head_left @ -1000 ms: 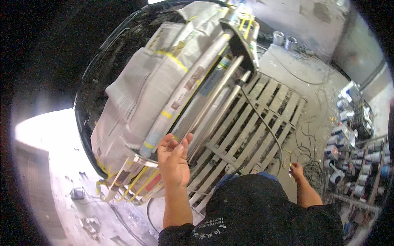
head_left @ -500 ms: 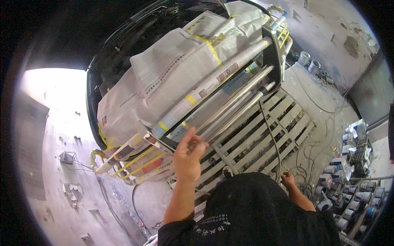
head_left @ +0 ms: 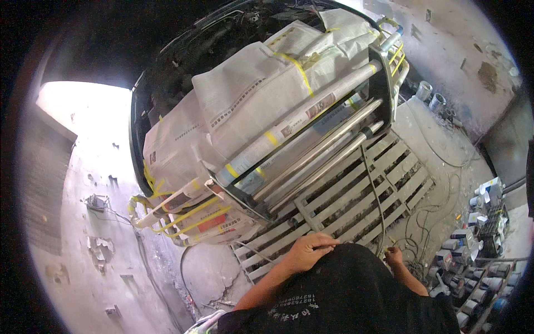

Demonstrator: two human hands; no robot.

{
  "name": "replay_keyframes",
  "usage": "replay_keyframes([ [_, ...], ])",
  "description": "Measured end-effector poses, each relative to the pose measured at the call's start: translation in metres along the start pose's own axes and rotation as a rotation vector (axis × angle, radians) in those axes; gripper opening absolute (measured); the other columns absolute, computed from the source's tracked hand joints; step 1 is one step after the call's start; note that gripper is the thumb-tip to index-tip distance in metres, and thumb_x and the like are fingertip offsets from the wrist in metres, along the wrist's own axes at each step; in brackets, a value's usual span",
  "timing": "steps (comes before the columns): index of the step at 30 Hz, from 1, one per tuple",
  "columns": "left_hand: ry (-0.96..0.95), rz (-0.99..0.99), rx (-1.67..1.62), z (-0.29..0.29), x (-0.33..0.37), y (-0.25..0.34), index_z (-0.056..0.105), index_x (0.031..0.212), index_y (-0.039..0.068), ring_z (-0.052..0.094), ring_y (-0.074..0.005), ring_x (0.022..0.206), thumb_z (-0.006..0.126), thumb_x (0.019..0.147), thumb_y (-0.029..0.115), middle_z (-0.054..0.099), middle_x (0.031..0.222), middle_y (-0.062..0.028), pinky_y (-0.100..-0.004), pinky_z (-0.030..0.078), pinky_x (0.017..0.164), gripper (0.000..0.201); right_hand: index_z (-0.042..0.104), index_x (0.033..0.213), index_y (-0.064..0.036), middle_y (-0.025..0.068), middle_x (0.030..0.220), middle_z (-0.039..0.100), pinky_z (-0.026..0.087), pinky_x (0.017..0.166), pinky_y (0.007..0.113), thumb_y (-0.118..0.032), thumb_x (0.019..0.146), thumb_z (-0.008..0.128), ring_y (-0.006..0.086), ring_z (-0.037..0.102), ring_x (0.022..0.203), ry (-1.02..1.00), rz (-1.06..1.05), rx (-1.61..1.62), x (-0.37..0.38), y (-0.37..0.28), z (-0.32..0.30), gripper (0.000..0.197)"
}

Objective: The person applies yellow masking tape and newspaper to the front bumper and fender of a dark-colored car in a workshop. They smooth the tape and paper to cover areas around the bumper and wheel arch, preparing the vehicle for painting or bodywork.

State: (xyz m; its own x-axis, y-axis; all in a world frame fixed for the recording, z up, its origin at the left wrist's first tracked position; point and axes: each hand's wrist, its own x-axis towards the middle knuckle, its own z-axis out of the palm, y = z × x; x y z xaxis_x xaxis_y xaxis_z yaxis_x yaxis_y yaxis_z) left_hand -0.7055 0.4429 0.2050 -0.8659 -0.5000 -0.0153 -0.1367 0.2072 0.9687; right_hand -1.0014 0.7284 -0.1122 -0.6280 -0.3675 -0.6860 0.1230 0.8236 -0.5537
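My left hand [head_left: 312, 250] is in front of my chest, touching or just over my black shirt [head_left: 356, 289]. Its fingers are bent and pressed together, and whatever they may hold is hidden. To the right of my body, my right hand [head_left: 393, 255] is closed low beside a dark hose [head_left: 374, 192]; I cannot make out what is in it. Ahead stands a vehicle front covered with newspaper sheets [head_left: 239, 106] and strips of yellow tape [head_left: 296, 69]. Bare metal tubes [head_left: 322, 153] run across it between black brackets [head_left: 384, 83], below a paper-wrapped tube [head_left: 306, 116].
A slatted grating [head_left: 356, 195] lies on the floor under the tubes. Coiled hoses [head_left: 425, 222] are to the right. Paint cans [head_left: 478, 284] crowd the lower right, with more cans [head_left: 424, 91] by the far wall. A pale dusty wall [head_left: 105, 222] is on the left.
My left hand has moved from beside the metal tubes back to my chest, and its fingers have closed up. My right hand has dropped slightly. The whole view has shifted a little.
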Motion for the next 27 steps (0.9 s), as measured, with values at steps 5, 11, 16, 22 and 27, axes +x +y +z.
replay_keyframes([
  [5,-0.02,-0.15,0.097,0.012,0.011,0.013,0.066,0.101,0.003,0.063,-0.0173,0.086,0.056,0.086,0.003,0.066,0.093,-0.0066,-0.0294,0.049,0.079,0.018,0.057,0.113,0.0031,0.0161,0.089,0.066,0.052,0.06,0.035,-0.015,0.087,0.063,0.021,0.066,0.068,-0.027,-0.043,0.156,0.005,0.017,-0.004,0.033],
  [11,0.047,-0.288,0.028,0.043,0.025,0.009,0.064,0.102,0.003,0.064,-0.016,0.082,0.052,0.09,0.009,0.068,0.088,-0.007,-0.0296,0.05,0.076,0.018,0.054,0.121,0.0037,0.0174,0.095,0.066,0.052,0.062,0.035,-0.009,0.085,0.062,0.0219,0.067,0.071,-0.005,0.07,0.201,-0.014,0.006,-0.02,0.04],
  [16,-0.001,-0.291,0.121,0.071,0.054,0.016,0.066,0.103,0.002,0.065,-0.0163,0.084,0.055,0.089,0.009,0.069,0.09,-0.008,-0.0288,0.05,0.076,0.019,0.055,0.12,0.0037,0.0179,0.1,0.065,0.051,0.061,0.034,-0.011,0.086,0.062,0.0217,0.067,0.071,0.068,0.113,0.146,-0.021,0.043,-0.04,0.037],
  [22,-0.063,-0.194,0.149,0.099,0.094,0.018,0.068,0.1,0.001,0.066,-0.0168,0.083,0.063,0.086,0.011,0.069,0.089,-0.0093,-0.0288,0.05,0.074,0.018,0.056,0.114,0.004,0.016,0.094,0.064,0.05,0.058,0.034,-0.012,0.086,0.064,0.0198,0.065,0.068,0.119,0.235,0.404,-0.027,0.072,-0.058,0.033],
  [27,-0.148,-0.184,0.178,0.117,0.142,0.013,0.069,0.097,0.001,0.064,-0.0163,0.079,0.069,0.084,0.014,0.068,0.086,-0.0096,-0.028,0.049,0.072,0.018,0.058,0.111,0.0044,0.0148,0.086,0.065,0.05,0.055,0.033,-0.01,0.082,0.066,0.0193,0.064,0.062,0.173,0.279,0.494,-0.017,0.089,-0.06,0.033],
])
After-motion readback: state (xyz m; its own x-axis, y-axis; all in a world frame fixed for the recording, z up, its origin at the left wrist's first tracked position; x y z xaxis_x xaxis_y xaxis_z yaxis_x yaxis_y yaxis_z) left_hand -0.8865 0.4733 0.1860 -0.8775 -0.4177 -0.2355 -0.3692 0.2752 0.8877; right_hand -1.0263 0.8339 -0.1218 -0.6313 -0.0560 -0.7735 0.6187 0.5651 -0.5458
